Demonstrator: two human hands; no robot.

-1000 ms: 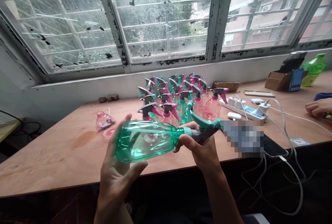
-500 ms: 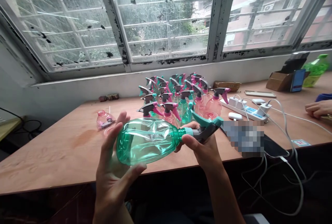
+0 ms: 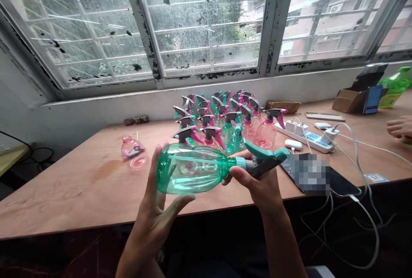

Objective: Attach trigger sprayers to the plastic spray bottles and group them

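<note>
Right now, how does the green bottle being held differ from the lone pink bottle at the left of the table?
The green bottle is lifted nearly sideways, its neck end in the right hand; the pink bottle sits on the table. The green bottle has a spray head fitted, while the pink bottle's neck has none. Their colours differ: green against pink. Both are see-through, with a narrow neck.
</note>
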